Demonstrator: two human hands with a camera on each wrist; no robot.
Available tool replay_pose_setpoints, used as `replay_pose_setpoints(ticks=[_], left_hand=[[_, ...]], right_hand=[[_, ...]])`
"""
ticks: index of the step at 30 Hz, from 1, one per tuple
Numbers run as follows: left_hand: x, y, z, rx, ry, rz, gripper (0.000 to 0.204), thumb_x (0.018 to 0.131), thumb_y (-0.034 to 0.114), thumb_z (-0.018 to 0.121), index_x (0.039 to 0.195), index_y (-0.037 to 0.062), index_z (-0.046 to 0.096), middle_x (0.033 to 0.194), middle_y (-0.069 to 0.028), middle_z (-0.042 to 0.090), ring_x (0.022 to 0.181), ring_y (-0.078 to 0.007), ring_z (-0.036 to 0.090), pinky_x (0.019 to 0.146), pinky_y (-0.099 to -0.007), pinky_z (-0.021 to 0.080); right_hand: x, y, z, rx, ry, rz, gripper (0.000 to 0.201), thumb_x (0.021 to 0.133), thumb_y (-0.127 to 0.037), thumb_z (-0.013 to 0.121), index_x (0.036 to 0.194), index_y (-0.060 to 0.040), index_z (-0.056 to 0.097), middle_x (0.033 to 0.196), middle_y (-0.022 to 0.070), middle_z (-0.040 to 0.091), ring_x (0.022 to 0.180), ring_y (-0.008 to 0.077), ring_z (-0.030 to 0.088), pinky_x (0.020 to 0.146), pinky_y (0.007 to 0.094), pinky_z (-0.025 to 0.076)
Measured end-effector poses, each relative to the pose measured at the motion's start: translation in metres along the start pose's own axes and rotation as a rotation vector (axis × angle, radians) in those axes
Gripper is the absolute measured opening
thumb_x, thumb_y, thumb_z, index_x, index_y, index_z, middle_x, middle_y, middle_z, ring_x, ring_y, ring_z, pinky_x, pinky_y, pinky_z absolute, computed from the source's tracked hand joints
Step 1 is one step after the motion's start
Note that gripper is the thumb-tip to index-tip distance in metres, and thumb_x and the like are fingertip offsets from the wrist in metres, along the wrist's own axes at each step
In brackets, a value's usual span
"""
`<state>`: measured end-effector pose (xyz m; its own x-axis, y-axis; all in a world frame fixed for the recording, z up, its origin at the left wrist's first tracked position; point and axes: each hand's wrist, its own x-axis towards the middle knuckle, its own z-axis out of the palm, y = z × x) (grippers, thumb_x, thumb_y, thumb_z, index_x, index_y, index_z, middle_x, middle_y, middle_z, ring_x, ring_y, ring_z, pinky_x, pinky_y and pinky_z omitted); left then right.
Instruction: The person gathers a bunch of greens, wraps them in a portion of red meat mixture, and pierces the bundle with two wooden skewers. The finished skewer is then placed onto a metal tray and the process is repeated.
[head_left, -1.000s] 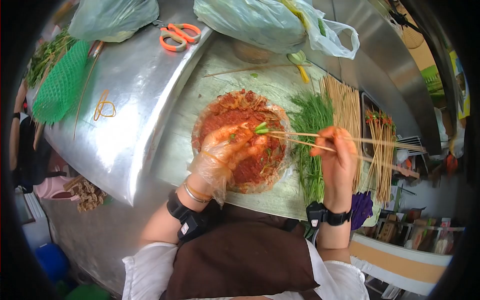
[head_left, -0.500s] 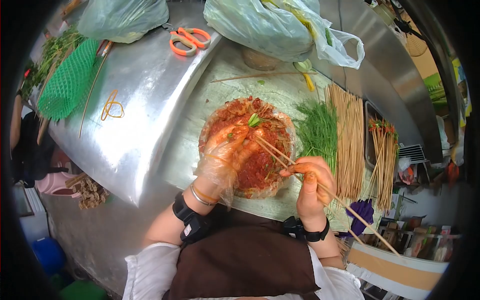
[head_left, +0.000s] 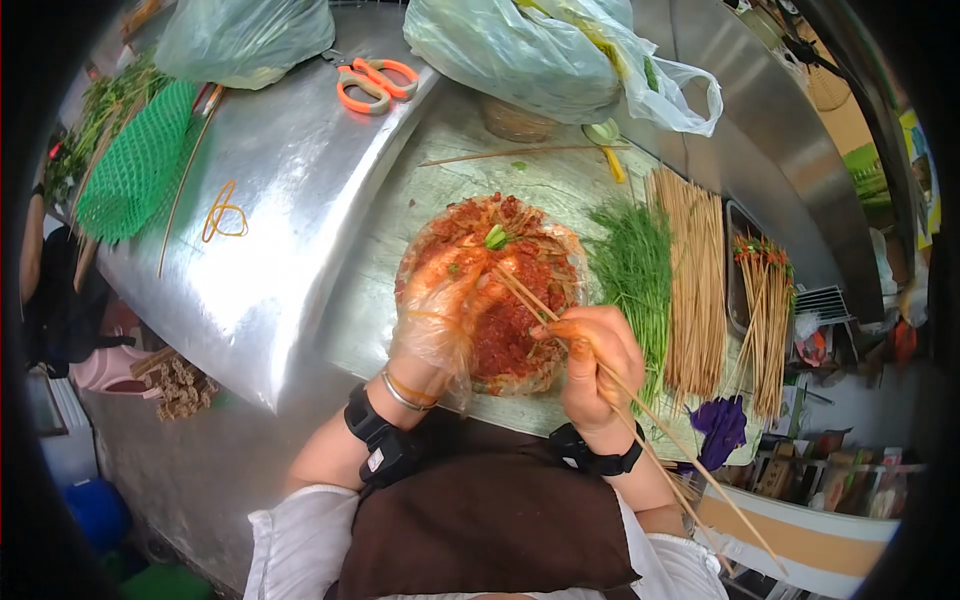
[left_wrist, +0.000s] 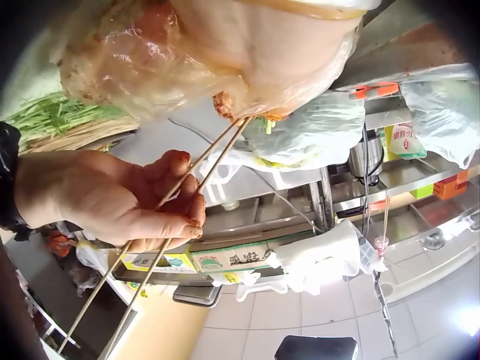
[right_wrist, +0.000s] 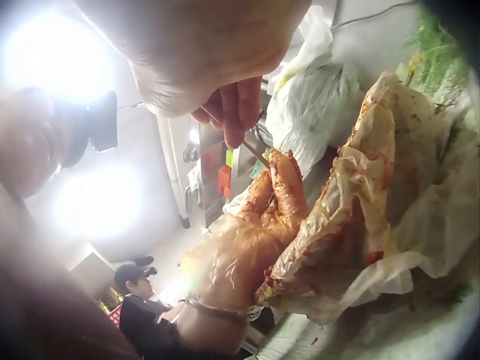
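Observation:
My left hand (head_left: 435,300), in a clear plastic glove smeared red, lies over a plastic-lined round heap of red paste (head_left: 505,345). Its fingertips pinch a small green vegetable piece (head_left: 496,237), and the tips of two thin wooden skewers (left_wrist: 220,161) meet these fingers. My bare right hand (head_left: 600,365) grips the skewers between thumb and fingers, their long ends slanting down to the right. In the right wrist view the gloved left hand (right_wrist: 244,247) has its fingertips close together, and the right hand's curled fingers hide part of the skewers.
Green fronds (head_left: 635,280) and a row of loose skewers (head_left: 698,300) lie right of the paste, beside a tray of finished-looking skewers (head_left: 765,320). Plastic bags (head_left: 520,60) and orange scissors (head_left: 378,85) stand or lie behind. Green netting (head_left: 135,170) is at left.
The right hand has come left and lower towards the paste, and the skewers now slant down to the right instead of pointing right. The left hand stays over the paste.

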<state>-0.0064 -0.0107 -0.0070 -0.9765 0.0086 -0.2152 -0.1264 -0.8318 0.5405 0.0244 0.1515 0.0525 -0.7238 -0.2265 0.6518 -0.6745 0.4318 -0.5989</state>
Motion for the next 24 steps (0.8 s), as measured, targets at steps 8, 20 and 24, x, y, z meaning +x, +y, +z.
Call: replay_pose_setpoints(ticks=[8,20,24], left_hand=[[-0.006,0.001,0.002,0.085,-0.032,0.042,0.025,0.092,0.011,0.057,0.115,0.002,0.054,0.111,-0.0111,0.06,0.102,-0.0255,0.061,0.086,-0.0364,0.054],[0.005,0.009,0.017,0.725,-0.059,0.369,0.032,0.092,0.013,0.057,0.122,0.0022,0.053,0.12,-0.0132,0.056,0.105,-0.0214,0.056,0.091,-0.0327,0.049],[-0.006,0.008,0.022,0.36,-0.218,0.234,0.065,0.092,0.035,0.056,0.144,0.0096,0.028,0.143,-0.015,0.037,0.123,-0.0273,0.046,0.102,-0.0394,0.039]], right_hand=[[0.001,0.009,0.019,-0.045,0.021,-0.075,0.009,0.082,-0.004,0.063,0.09,0.0008,0.063,0.085,0.0142,0.062,0.067,0.0258,0.062,0.055,0.0297,0.049],[-0.018,0.006,-0.03,0.455,0.081,0.471,0.012,0.086,-0.009,0.064,0.093,0.001,0.062,0.08,0.0077,0.06,0.07,0.0151,0.057,0.063,0.0266,0.047],[-0.054,0.011,-0.087,0.75,0.359,0.743,0.025,0.091,-0.02,0.06,0.102,0.0023,0.059,0.088,0.0104,0.062,0.074,0.0146,0.059,0.065,0.0263,0.05]])
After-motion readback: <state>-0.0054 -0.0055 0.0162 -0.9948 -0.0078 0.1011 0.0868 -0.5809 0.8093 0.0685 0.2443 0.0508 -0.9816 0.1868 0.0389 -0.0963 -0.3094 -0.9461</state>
